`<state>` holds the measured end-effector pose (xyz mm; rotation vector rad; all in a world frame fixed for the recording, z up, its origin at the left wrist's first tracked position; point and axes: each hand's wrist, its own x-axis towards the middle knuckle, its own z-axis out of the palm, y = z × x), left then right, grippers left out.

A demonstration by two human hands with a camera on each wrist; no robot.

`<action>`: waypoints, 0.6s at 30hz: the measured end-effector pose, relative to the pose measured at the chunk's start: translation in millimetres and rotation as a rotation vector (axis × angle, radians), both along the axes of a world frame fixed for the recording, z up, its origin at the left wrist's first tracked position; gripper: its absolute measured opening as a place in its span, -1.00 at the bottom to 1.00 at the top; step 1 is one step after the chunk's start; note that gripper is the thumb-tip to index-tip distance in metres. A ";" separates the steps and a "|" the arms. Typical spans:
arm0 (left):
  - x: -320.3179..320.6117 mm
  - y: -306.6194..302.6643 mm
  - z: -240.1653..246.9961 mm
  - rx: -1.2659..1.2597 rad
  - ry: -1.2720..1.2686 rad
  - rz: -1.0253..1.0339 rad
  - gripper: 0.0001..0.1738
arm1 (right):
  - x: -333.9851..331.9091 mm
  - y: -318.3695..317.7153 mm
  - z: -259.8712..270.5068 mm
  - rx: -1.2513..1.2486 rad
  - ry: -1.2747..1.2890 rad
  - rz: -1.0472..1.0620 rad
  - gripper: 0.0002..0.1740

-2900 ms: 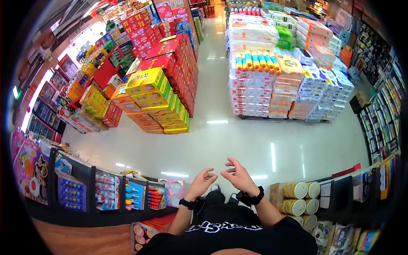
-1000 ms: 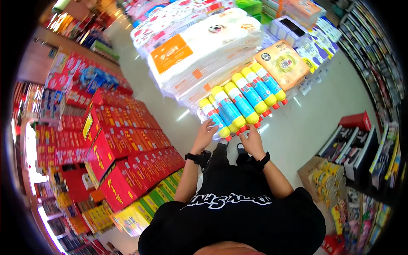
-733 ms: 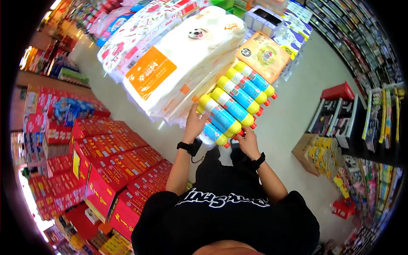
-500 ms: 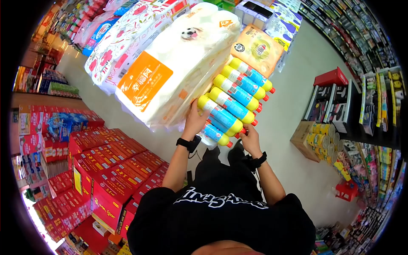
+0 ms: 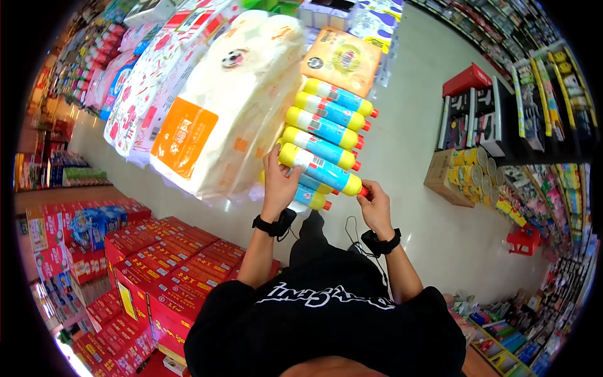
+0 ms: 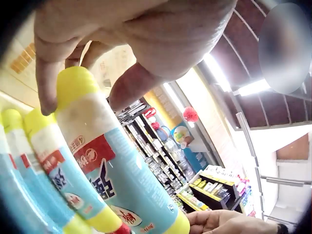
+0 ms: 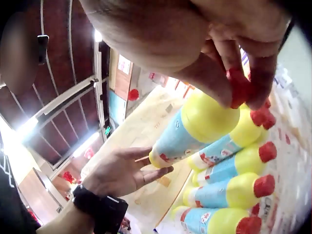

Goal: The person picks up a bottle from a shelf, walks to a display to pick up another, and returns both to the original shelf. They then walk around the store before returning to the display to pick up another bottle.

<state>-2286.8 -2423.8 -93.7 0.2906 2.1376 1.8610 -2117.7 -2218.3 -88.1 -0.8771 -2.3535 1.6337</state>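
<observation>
A yellow bottle (image 5: 321, 171) with a blue-and-white label lies across both hands, slightly over the others in its row. My left hand (image 5: 279, 183) holds its base end between thumb and fingers, as the left wrist view shows around the yellow bottom (image 6: 75, 80). At the other end my right hand (image 5: 377, 207) pinches the red cap (image 7: 239, 87). Several matching bottles (image 5: 323, 127) lie side by side beyond it, caps pointing right. Nearer the body, more yellow bottles (image 5: 311, 198) show partly beneath the held one.
Left of the bottles stands a large white paper pack (image 5: 251, 81); an orange tissue pack (image 5: 342, 60) sits behind them. Stacked red cartons (image 5: 182, 264) rise at the near left. A box of yellow cans (image 5: 468, 173) and dark shelving (image 5: 546, 151) stand to the right.
The hands, holding nothing in the aisle at first, have come to the bottle row. They now hold one bottle by its two ends, slightly raised. The head view has turned and drawn closer.
</observation>
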 end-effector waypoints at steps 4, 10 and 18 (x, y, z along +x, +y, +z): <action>33.3 33.9 26.2 0.078 0.026 -0.072 -0.24 | 49.1 29.3 21.5 -0.093 0.133 -0.130 -0.60; 113.9 87.4 38.0 0.205 -0.053 -0.165 -0.31 | 149.1 83.6 57.1 -0.274 0.355 -0.203 -0.60; 244.8 146.3 44.5 0.301 -0.247 -0.331 -0.33 | 297.0 138.2 47.0 -0.447 0.736 -0.337 -0.48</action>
